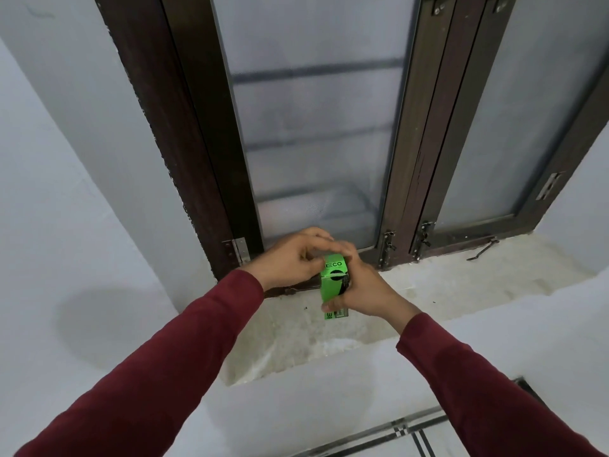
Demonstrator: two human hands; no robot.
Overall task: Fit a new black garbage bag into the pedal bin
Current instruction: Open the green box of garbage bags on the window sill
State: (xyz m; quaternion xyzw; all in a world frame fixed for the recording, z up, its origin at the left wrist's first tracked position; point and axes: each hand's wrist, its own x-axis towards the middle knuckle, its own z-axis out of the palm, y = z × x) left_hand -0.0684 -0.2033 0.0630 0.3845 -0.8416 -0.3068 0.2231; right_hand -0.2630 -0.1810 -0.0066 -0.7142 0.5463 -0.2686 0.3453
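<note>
Domestic interior, likely home. Evidence: plain white plastered walls (82, 153); dark wooden window frame (197, 133) with frosted panes (313, 127), metal hinges and latches; rough stone sill (428, 285) below window; tiled floor (445, 437) with dark border lines, near right.

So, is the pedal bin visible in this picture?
No, only the window, its stone sill and both hands on a green box show; no bin appears.

A dark wooden window frame (211, 153) rises behind a pale stone sill (445, 285).
</note>
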